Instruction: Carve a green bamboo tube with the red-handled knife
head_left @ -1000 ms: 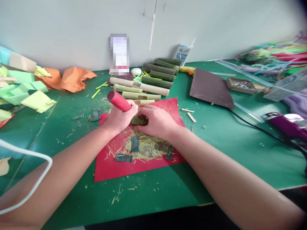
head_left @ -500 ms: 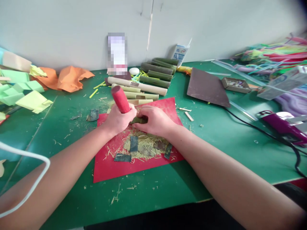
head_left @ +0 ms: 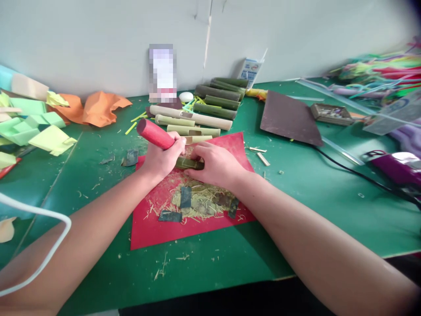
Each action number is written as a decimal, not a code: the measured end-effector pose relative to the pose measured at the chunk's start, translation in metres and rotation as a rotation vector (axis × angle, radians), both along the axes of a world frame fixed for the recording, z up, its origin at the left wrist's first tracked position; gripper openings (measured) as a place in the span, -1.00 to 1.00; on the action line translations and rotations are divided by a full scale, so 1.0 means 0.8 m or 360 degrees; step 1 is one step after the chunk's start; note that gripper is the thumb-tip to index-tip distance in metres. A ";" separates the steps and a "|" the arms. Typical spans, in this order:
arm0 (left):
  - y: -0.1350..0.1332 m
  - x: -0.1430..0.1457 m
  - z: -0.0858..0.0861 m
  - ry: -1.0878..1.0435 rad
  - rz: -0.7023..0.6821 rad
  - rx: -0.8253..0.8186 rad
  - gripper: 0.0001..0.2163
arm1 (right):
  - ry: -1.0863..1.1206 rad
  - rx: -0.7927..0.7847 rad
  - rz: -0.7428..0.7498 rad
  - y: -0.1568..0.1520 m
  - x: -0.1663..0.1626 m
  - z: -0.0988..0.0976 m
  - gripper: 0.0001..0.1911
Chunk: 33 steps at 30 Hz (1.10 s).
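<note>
My left hand (head_left: 163,156) is closed round the thick red handle (head_left: 154,133) of a tool, which leans up to the left; its working end is hidden. A short green bamboo piece (head_left: 189,163) lies under and beside that fist. Gripping the bamboo's right end, my right hand (head_left: 217,166) has its thumb in front and its fingers behind. Both hands are over a red sheet (head_left: 154,237). Nearer to me on the sheet is a heap of pale bamboo shavings (head_left: 205,208) with several dark flat strips (head_left: 186,197) on it.
Behind the hands lie several bamboo tubes (head_left: 219,92), some with cut notches. A brown board (head_left: 289,116) and a small box (head_left: 331,114) are at right, near a purple device (head_left: 394,169) with a black cable. Folded papers (head_left: 52,138) cover the left. A white cord (head_left: 62,215) crosses my left forearm.
The red handle has tipped further to the left and lower. More of the bamboo piece shows between my hands. My right hand keeps its hold; the whole view has shifted slightly.
</note>
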<state>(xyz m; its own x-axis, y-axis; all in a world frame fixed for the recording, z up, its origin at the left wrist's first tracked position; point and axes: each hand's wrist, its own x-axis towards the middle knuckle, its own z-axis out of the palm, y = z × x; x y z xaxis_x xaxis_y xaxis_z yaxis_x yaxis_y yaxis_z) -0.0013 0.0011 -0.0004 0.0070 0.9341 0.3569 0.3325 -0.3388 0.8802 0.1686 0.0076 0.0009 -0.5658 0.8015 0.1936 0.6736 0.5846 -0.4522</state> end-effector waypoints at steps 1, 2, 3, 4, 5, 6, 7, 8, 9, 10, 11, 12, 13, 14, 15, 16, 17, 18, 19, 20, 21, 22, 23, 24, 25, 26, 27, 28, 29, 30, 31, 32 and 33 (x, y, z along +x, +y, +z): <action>0.000 0.000 0.000 -0.0006 0.0001 -0.0005 -0.74 | 0.0003 0.0000 0.0000 0.000 0.000 0.000 -0.76; 0.000 -0.001 0.000 -0.0009 -0.0007 -0.0012 -0.74 | 0.0007 0.0001 0.0003 0.000 0.000 0.000 -0.77; 0.000 -0.001 0.000 -0.0009 -0.0016 -0.0016 -0.74 | 0.0011 0.0003 0.0008 0.000 0.000 0.001 -0.77; 0.000 -0.001 -0.001 -0.0001 -0.0025 -0.0018 -0.74 | 0.0014 0.0007 0.0013 0.000 0.000 0.001 -0.77; 0.000 -0.001 -0.002 0.0014 -0.0032 -0.0016 -0.74 | 0.0016 0.0012 0.0015 0.000 -0.001 0.001 -0.78; 0.000 -0.001 -0.004 0.0033 -0.0033 -0.0011 -0.73 | 0.0016 0.0015 0.0015 0.000 -0.001 0.001 -0.78; 0.000 -0.001 -0.006 0.0051 -0.0027 -0.0005 -0.73 | 0.0018 0.0016 0.0014 0.000 -0.001 0.001 -0.79; 0.001 -0.001 -0.008 0.0065 -0.0018 0.0000 -0.73 | 0.0021 0.0014 0.0015 0.000 -0.001 0.001 -0.79; 0.001 -0.001 -0.010 0.0076 -0.0011 0.0002 -0.73 | 0.0024 0.0011 0.0017 0.000 -0.001 0.001 -0.79; 0.001 -0.001 -0.012 0.0082 -0.0005 0.0004 -0.73 | 0.0027 0.0008 0.0019 0.000 -0.001 0.000 -0.80; 0.001 -0.001 -0.013 0.0085 -0.0003 0.0007 -0.73 | 0.0029 0.0005 0.0020 0.000 -0.001 0.000 -0.80; 0.002 -0.001 -0.014 0.0093 -0.0010 0.0012 -0.73 | 0.0030 0.0003 0.0024 0.001 -0.001 0.000 -0.80; 0.002 -0.001 -0.014 0.0107 -0.0019 0.0018 -0.73 | 0.0031 0.0001 0.0027 0.001 -0.001 0.000 -0.80; 0.002 -0.002 -0.014 0.0129 -0.0025 0.0028 -0.73 | 0.0032 -0.0003 0.0028 0.001 -0.001 0.000 -0.79; 0.002 -0.002 -0.013 0.0159 -0.0027 0.0038 -0.73 | 0.0033 -0.0006 0.0031 0.001 -0.001 -0.001 -0.79; 0.001 -0.002 -0.012 0.0192 -0.0029 0.0047 -0.72 | 0.0036 -0.0007 0.0032 0.001 -0.001 -0.001 -0.79; 0.001 -0.003 -0.011 0.0230 -0.0034 0.0056 -0.73 | 0.0038 -0.0007 0.0030 0.001 -0.001 -0.001 -0.79; 0.001 -0.003 -0.010 0.0271 -0.0034 0.0063 -0.74 | 0.0041 -0.0005 0.0024 0.001 -0.001 -0.001 -0.79; 0.001 -0.003 -0.009 0.0311 -0.0031 0.0070 -0.75 | 0.0043 -0.0002 0.0017 0.000 -0.001 -0.001 -0.81; 0.001 -0.003 -0.008 0.0350 -0.0028 0.0074 -0.76 | 0.0047 0.0001 0.0010 0.000 -0.002 -0.001 -0.82; 0.001 -0.003 -0.008 0.0386 -0.0024 0.0079 -0.77 | 0.0055 0.0005 0.0003 -0.001 -0.002 -0.001 -0.84; 0.002 -0.002 -0.008 0.0415 -0.0020 0.0085 -0.77 | 0.0066 0.0008 -0.0001 -0.001 -0.002 -0.002 -0.85; 0.002 -0.002 -0.008 0.0436 -0.0021 0.0089 -0.77 | 0.0080 0.0013 -0.0001 -0.001 -0.002 -0.002 -0.86; 0.002 -0.001 -0.009 0.0438 -0.0027 0.0095 -0.77 | 0.0094 0.0021 0.0002 0.000 -0.003 -0.003 -0.86; 0.002 0.000 -0.010 0.0422 -0.0035 0.0099 -0.77 | 0.0105 0.0032 0.0009 0.000 -0.003 -0.004 -0.86; 0.003 0.001 -0.010 0.0393 -0.0040 0.0104 -0.77 | 0.0113 0.0043 0.0021 0.001 -0.003 -0.005 -0.85; 0.003 0.002 -0.010 0.0357 -0.0041 0.0104 -0.76 | 0.0119 0.0052 0.0037 0.001 -0.003 -0.006 -0.85; 0.003 0.004 -0.010 0.0317 -0.0037 0.0097 -0.76 | 0.0127 0.0060 0.0051 0.002 -0.003 -0.007 -0.84; 0.003 0.005 -0.010 0.0277 -0.0033 0.0087 -0.76 | 0.0136 0.0064 0.0068 0.003 -0.003 -0.008 -0.83; 0.003 0.006 -0.010 0.0243 -0.0030 0.0073 -0.75 | 0.0147 0.0065 0.0081 0.003 -0.003 -0.008 -0.83; 0.003 0.007 -0.009 0.0218 -0.0032 0.0059 -0.75 | 0.0160 0.0065 0.0089 0.003 -0.003 -0.009 -0.83; 0.003 0.007 -0.008 0.0196 -0.0035 0.0047 -0.75 | 0.0167 0.0061 0.0095 0.003 -0.003 -0.009 -0.84; 0.002 0.007 -0.007 0.0178 -0.0042 0.0037 -0.75 | 0.0171 0.0059 0.0093 0.003 -0.002 -0.009 -0.84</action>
